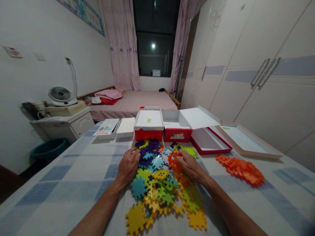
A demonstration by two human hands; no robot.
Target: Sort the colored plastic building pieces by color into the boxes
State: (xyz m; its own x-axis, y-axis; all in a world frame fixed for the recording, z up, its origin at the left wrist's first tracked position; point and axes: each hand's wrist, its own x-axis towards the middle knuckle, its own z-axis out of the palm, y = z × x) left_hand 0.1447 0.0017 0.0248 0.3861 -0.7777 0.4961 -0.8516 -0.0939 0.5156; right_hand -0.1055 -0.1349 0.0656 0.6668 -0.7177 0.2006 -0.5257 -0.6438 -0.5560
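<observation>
A pile of flat toothed plastic building pieces [161,190] in yellow, green, blue, purple and orange lies in the middle of the bed-like, cloth-covered surface. At its left edge rests my left hand [128,165], fingers loosely curved beside the purple pieces [150,146], with nothing visibly held. My right hand [189,164] pinches an orange toothed piece [174,158] on the right side of the pile; its fingertips are partly hidden. Orange pieces of the same kind [242,170] are gathered in a separate row farther right.
Behind the pile stand a red-and-white box [149,135], an open red box [177,135] and white boxes [126,127]. To the right lie a red-rimmed lid [210,141] and a pinkish tray-like lid [251,141]. A checked cloth [73,183] covers the surface.
</observation>
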